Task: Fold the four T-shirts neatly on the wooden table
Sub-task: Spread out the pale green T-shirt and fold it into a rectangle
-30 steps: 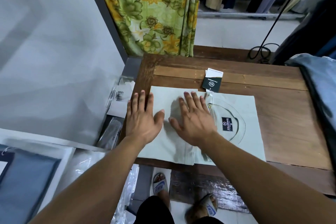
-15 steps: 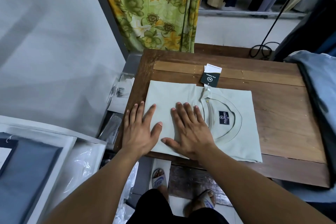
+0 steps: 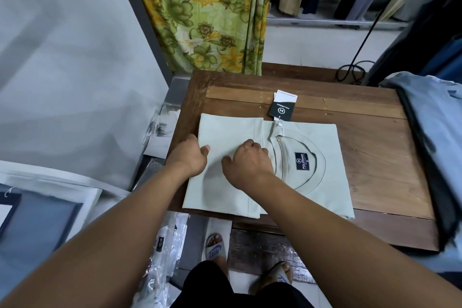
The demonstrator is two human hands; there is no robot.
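Cloth of one pale green T-shirt [image 3: 332, 155] lies flat on the wooden table [image 3: 380, 162], folded into a rectangle whose long axis runs from the left edge toward the right edge. Its collar and dark neck label [image 3: 302, 161] face up on the half nearer the right edge, and its hang tag [image 3: 281, 109] trails toward the far edge. Both hands sit on the half nearer the left edge, where a doubled panel overlaps the body of the shirt. The left hand [image 3: 190, 156] is at the shirt's left border, thumb lying on top of the cloth and fingers dropping out of sight over that border, so it appears to grip the edge between thumb and fingers. The right hand [image 3: 250, 165] rests knuckles-up just short of the collar, fingers curled down onto the fabric; whether they have pinched up any cloth cannot be told. The coming move looks like a fold across the long axis, carrying the left end over toward the collar, and the left hand is the nearer one for that lift, while the right hand sits about where the crease would fall. A heap of blue garments [image 3: 435, 127] covers the right edge of the table, well apart from the shirt, presumably more T-shirts for this task.
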